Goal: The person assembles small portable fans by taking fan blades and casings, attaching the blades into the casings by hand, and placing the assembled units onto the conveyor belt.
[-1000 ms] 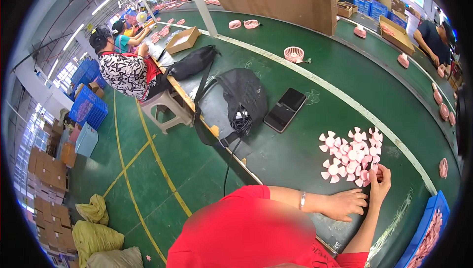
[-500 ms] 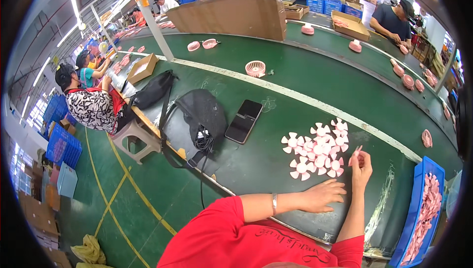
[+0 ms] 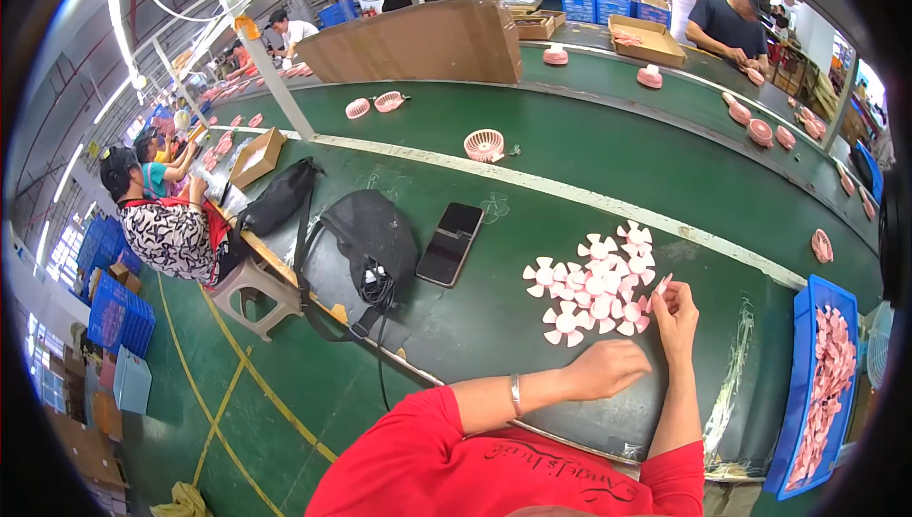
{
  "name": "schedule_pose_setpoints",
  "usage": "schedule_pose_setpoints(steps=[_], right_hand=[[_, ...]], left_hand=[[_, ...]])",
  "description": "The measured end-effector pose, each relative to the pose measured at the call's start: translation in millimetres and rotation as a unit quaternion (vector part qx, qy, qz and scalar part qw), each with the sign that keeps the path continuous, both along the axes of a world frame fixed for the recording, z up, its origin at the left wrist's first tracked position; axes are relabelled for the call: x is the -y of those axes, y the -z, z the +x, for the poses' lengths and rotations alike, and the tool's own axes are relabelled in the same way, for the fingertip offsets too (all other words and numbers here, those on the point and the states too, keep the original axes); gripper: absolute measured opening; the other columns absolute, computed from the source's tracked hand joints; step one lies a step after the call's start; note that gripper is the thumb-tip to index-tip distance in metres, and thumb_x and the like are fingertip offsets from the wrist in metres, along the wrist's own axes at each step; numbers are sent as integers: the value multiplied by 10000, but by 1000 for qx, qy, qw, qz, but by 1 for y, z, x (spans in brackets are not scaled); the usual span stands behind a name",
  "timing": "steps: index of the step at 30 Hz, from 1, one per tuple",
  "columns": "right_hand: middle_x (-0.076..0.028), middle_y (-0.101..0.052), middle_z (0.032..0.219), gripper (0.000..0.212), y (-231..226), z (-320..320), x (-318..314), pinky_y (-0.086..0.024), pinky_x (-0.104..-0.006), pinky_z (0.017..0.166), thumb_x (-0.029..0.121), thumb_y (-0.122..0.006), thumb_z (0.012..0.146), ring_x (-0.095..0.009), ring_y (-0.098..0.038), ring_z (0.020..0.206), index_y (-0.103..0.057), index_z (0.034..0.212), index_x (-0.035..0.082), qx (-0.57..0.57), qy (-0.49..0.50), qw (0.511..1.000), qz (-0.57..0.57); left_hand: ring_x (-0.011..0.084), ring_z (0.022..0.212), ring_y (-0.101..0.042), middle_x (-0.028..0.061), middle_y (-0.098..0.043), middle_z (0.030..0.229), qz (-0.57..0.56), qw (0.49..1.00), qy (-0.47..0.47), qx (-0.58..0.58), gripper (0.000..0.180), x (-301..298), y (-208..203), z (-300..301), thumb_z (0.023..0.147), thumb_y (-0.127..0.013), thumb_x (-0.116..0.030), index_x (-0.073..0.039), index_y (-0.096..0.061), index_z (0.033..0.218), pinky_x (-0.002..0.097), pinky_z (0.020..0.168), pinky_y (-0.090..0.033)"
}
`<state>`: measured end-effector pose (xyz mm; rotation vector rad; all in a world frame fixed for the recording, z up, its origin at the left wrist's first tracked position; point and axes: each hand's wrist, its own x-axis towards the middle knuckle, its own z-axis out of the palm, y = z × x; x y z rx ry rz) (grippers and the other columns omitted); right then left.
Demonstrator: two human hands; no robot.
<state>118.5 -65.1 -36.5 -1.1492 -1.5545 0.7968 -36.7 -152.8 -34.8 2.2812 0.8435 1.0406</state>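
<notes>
A pile of pink fan blade wheels (image 3: 598, 282), each with several petals, lies on the dark green tabletop in front of me. My right hand (image 3: 675, 316) is at the pile's right edge, closed in a pinch on a pink fan blade wheel (image 3: 663, 283) seen nearly edge-on. Below the pile, my left hand (image 3: 608, 369) is curled with its knuckles up, just above or on the table. Its fingertips are tucked under, so anything inside them is hidden.
A blue crate (image 3: 796, 403) of pink parts stands at the right. A phone (image 3: 450, 244), a black cap (image 3: 370, 242) and a black bag (image 3: 280, 199) lie to the left. Beyond a pale strip, a green conveyor (image 3: 570, 151) carries pink fan housings (image 3: 484, 145). Other people sit along the line.
My left hand has gone from flat with spread fingers to curled. My right hand keeps its pinch on the pink wheel. The whole view has shifted slightly.
</notes>
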Motion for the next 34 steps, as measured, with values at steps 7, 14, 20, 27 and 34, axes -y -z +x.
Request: schedule_pose_setpoints(steps=[7,14,20,27,34], right_hand=[[-45,-644,763,240,9,3,-4,-438,-215,552,10,-662,801,-72,-564,621,-597,1031,-19,-36,3,999,-24],[-34,-636,756,236,-3,-2,-2,-435,-207,559,26,-668,787,-60,-551,612,-604,1008,-28,-27,18,999,-31],[-23,-626,738,248,3,0,-4,-410,-194,533,39,-684,765,-41,-509,593,-617,999,-10,-15,35,999,-29],[-75,-596,759,293,0,-2,-4,-464,-253,561,88,-738,700,-121,-546,593,-637,958,-5,45,70,997,-3],[-47,-611,771,285,-4,-8,-4,-431,-228,548,80,-715,709,-78,-500,581,-637,969,-6,33,61,997,17]], left_hand=[[131,801,-628,65,-664,873,-122,968,-121,184,116,-11,-42,-16,837,-644,-36,-32,-682,946,289,690,-496],[110,689,-648,65,-683,832,-178,918,-307,178,136,-141,-35,-119,881,-605,-98,-4,-656,965,247,619,-520],[398,851,-646,213,-673,853,-56,804,-591,-35,329,-231,-19,-218,838,-603,-315,-22,-604,987,460,770,-505],[379,972,-642,273,-654,980,-229,710,-655,-124,516,-274,-11,-246,811,-598,-438,59,-650,940,444,831,-516],[350,770,-692,164,-688,1020,-271,759,-559,194,394,-283,9,-272,856,-544,-332,-12,-674,1045,462,703,-565]])
